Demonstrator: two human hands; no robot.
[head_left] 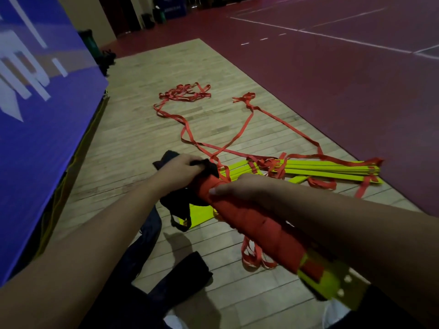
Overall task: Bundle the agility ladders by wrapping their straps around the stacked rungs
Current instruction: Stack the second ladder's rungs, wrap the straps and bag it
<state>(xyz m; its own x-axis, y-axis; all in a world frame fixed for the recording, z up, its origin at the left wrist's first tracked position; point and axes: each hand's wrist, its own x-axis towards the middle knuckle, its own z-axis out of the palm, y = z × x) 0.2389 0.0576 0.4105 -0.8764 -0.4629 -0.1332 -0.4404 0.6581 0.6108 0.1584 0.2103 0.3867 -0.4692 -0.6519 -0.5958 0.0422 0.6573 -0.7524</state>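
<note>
The right hand [242, 188] is clamped around the near-middle of a bundle [261, 229] of ladder rungs, thumb lying across the red strap wound tightly round it. The bundle is held in the air, slanting from the lower right up toward the left. Its yellow rung ends [332, 283] stick out bare at the lower right, and a few slack strap loops [254, 257] hang beneath it. The left hand [183, 169] has its fingers curled on a black cloth [177, 205] at the bundle's far end; part of the cloth droops below the hand. The two hands are close together, one at each side of that far end. Just beyond them a second ladder [327, 170] lies on the wooden floor [142, 129], its yellow rungs stacked flat and fanned slightly. Its loose straps [190, 97] trail away across the boards to two tangles farther off. A dark bag [190, 269] lies on the floor under the left forearm. A blue panel [47, 138] stands along the left, and a red court [332, 79] with white lines borders the wood on the right.
</note>
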